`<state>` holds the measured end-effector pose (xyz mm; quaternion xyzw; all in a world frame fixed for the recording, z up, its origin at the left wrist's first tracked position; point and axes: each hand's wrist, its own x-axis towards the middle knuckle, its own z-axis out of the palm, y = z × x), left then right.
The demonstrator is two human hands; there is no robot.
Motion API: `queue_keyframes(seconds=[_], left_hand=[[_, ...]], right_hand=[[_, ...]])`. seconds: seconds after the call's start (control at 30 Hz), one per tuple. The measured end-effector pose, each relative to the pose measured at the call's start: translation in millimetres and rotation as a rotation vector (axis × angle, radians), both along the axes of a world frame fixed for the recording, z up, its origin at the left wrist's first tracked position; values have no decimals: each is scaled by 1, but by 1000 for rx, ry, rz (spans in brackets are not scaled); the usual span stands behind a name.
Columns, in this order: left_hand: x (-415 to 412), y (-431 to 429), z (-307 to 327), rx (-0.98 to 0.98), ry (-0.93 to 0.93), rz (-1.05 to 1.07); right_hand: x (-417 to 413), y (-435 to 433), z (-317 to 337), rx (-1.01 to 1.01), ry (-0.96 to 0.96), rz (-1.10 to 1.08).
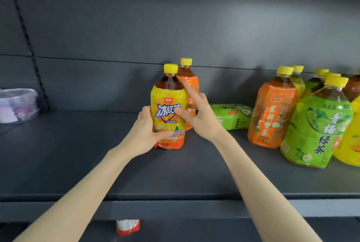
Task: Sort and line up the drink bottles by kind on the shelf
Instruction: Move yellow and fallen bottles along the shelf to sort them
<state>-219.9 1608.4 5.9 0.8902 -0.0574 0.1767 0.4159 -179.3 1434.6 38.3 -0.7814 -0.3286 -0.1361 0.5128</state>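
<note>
**Yellow bottle being handled mid-shelf, in front of an orange one**

The dark shelf (78, 154) is carrying everything. Toward its right end an unsorted cluster is standing: a green bottle (315, 129) nearest the front edge, a right orange bottle (272, 113) just beside it, a cut-off yellow bottle (348, 144) at the frame's edge, and more yellow-capped ones crowding behind. A lying bottle (231, 116), green, is resting on its side near the back wall.

Midway along the shelf the yellow bottle (167, 109) is being held upright, directly in front of a back orange bottle (190, 80); whether its base is touching the shelf cannot be told. The left grip (146, 125) is wrapping its lower body, thumb across the front. The right grip (200, 117) is pinching its side, thumb pressing the label and forefinger reaching up between the two bottles. A clear tub (17, 103) is sitting at the left end, by the back wall.

Judging by this, the sorting is only beginning. The step in hand looks like seating or turning the yellow bottle label-forward. Since it is standing before a different kind, the next move is probably calling for setting it in its own row beside the orange one, then fetching matching bottles from the right cluster.
</note>
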Motion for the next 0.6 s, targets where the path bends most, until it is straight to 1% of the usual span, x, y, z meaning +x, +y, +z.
queue_keyframes(seconds=[0.13,0.27,0.37,0.53,0.6], left_hand=[[9,-2,6,60,12,102],[10,-9,5,109,-6,196],[12,-11,6,106,-1,223],[21,-18,7,74,28,304],[27,-21,8,51,43,335]], right_hand=[[8,5,-2,6,-53,-43],[14,6,-7,34,-9,-44],[16,2,-7,6,3,-55],[16,-19,-14,-18,47,-210],[21,-33,-18,-91,25,-316]])
